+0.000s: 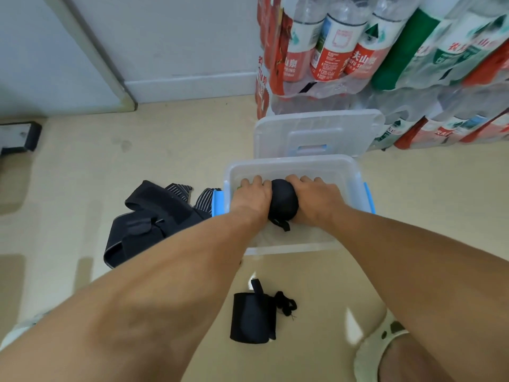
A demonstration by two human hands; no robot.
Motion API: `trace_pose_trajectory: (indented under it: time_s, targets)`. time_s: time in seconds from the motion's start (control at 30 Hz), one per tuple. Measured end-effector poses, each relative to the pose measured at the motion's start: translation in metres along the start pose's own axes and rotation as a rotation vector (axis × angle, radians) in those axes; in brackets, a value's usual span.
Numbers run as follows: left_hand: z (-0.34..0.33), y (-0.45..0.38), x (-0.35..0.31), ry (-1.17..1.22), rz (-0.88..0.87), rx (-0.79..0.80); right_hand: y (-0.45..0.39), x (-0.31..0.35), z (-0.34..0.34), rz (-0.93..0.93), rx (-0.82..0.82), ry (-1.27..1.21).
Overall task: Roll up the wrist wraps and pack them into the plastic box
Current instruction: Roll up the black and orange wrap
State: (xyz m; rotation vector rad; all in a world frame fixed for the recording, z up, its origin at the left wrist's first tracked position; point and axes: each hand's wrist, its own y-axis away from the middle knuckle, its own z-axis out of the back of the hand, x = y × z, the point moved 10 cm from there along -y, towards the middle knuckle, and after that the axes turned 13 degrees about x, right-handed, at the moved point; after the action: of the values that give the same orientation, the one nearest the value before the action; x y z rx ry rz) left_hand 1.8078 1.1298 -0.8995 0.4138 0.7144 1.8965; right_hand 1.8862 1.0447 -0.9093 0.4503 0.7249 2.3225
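From the head camera, both hands reach down into a clear plastic box (355,175) that stands on the floor (165,161). The left hand (252,195) and the right hand (314,198) sit on either side of a rolled black wrist wrap (283,199), fingers curled round its far edge, clamping it between them inside the box; a short strap end hangs from the roll toward the near wall. Something green shows just under the left hand, too hidden to name. The box has blue latches (216,202) at its sides. Its clear lid (316,130) lies just behind it, leaning against stacked packs of bottled water (344,45). To the left of the box, touching its latch, lies a loose heap of black and striped wraps (148,219). Near the person, between the forearms, a second rolled black wrap (252,317) stands on the floor with a tangle of black cord beside it. A pale sandal (382,340) shows at the lower right.
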Motion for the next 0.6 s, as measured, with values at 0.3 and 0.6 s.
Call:
trace_pose_trajectory:
  time_s: [0.3, 0.6]
  targets:
    - [0.004, 0.047, -0.008, -0.043, 0.034, -0.041, 0.046, 0.018, 0.019, 0.029, 0.020, 0.121]
    - [-0.019, 0.006, -0.002, -0.022, 0.049, -0.016, 0.003, 0.008, -0.026, 0.041, 0.019, 0.078]
